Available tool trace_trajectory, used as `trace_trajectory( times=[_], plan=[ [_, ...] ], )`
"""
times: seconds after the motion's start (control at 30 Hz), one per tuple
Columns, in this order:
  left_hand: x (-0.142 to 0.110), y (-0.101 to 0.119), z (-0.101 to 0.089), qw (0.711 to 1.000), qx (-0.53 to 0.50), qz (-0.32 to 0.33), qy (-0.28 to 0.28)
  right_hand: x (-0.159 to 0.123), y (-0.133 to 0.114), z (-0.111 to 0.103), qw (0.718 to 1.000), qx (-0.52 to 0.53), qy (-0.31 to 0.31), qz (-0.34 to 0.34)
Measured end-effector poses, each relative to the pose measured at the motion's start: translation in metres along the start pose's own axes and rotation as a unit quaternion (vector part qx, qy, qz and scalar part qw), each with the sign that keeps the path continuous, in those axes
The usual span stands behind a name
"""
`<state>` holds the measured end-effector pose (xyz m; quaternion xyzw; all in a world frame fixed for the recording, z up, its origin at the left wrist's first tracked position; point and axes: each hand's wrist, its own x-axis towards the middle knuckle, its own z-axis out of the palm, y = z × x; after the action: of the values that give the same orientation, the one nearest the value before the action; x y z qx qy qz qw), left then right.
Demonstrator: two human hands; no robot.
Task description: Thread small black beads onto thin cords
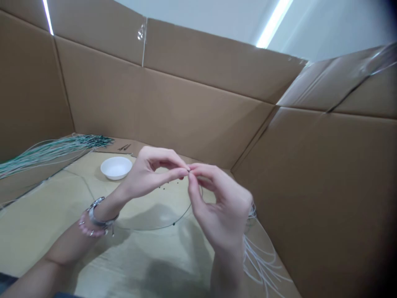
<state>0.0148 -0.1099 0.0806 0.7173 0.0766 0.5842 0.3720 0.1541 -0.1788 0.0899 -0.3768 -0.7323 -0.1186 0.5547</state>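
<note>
My left hand (155,171) and my right hand (221,203) meet fingertip to fingertip above the middle of the table, both closed in a pinch. A tiny dark speck shows between the fingertips; its kind is too small to make out. From behind my right hand a thin dark cord (185,213) curves down and off to the left, with one small dark bead (173,224) on it. Several loose dark beads (164,188) lie on the table beyond and below my left fingers. A watch (96,203) and a pink bead bracelet (88,229) circle my left wrist.
A white bowl (116,167) stands left of my left hand. At far left lies a bundle of green and white cords (71,145), with small dark slim pieces (124,147) beside it. White cords (260,260) spread at right. Cardboard walls (186,107) enclose the table (40,225).
</note>
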Motion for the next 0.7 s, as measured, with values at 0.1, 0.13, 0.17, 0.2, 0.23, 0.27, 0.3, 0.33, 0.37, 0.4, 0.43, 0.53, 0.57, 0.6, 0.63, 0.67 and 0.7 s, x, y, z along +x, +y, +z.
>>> trace_trajectory(
  times=[0.1, 0.13, 0.17, 0.2, 0.23, 0.27, 0.3, 0.33, 0.37, 0.4, 0.43, 0.53, 0.57, 0.6, 0.63, 0.67, 0.7],
  plan=[
    [-0.002, 0.006, -0.005, 0.995, 0.093, 0.023, 0.001, 0.000, 0.004, 0.003, 0.997, 0.063, 0.002, 0.038],
    [-0.003, 0.008, -0.006, 0.991, 0.132, 0.035, 0.007, -0.001, 0.005, 0.005, 0.995, 0.085, -0.001, 0.054],
    [-0.004, 0.009, -0.007, 0.984, 0.172, 0.050, 0.014, -0.001, 0.005, 0.007, 0.993, 0.102, -0.005, 0.067],
    [-0.005, 0.011, -0.008, 0.975, 0.209, 0.067, 0.022, -0.001, 0.006, 0.008, 0.990, 0.115, -0.009, 0.076],
    [-0.006, 0.011, -0.009, 0.966, 0.240, 0.090, 0.028, -0.002, 0.007, 0.010, 0.989, 0.126, -0.012, 0.082],
    [-0.006, 0.011, -0.010, 0.957, 0.265, 0.113, 0.027, -0.001, 0.008, 0.012, 0.987, 0.136, -0.015, 0.087],
    [-0.006, 0.010, -0.012, 0.949, 0.283, 0.135, 0.019, -0.001, 0.009, 0.013, 0.985, 0.145, -0.019, 0.094],
    [-0.005, 0.009, -0.013, 0.944, 0.293, 0.149, 0.006, 0.000, 0.010, 0.015, 0.982, 0.156, -0.023, 0.102],
    [-0.004, 0.007, -0.015, 0.943, 0.296, 0.149, -0.006, 0.000, 0.013, 0.016, 0.979, 0.166, -0.028, 0.113],
    [-0.002, 0.004, -0.016, 0.947, 0.293, 0.132, -0.013, 0.002, 0.015, 0.016, 0.976, 0.173, -0.034, 0.124],
    [-0.001, 0.001, -0.018, 0.953, 0.285, 0.101, -0.012, 0.003, 0.019, 0.017, 0.973, 0.180, -0.045, 0.134],
    [0.005, -0.007, -0.020, 0.962, 0.269, 0.043, 0.008, 0.005, 0.032, 0.017, 0.963, 0.191, -0.105, 0.160],
    [0.006, -0.009, -0.021, 0.960, 0.275, 0.054, 0.008, 0.006, 0.038, 0.018, 0.957, 0.189, -0.139, 0.171],
    [0.007, -0.011, -0.022, 0.956, 0.285, 0.073, 0.001, 0.006, 0.044, 0.019, 0.949, 0.181, -0.184, 0.182],
    [0.008, -0.012, -0.024, 0.950, 0.296, 0.094, -0.008, 0.006, 0.050, 0.022, 0.937, 0.168, -0.240, 0.192],
    [0.009, -0.013, -0.026, 0.945, 0.310, 0.106, -0.021, 0.006, 0.056, 0.025, 0.921, 0.150, -0.300, 0.199],
    [0.009, -0.014, -0.028, 0.939, 0.324, 0.110, -0.038, 0.005, 0.062, 0.029, 0.902, 0.135, -0.358, 0.201]
  ],
)
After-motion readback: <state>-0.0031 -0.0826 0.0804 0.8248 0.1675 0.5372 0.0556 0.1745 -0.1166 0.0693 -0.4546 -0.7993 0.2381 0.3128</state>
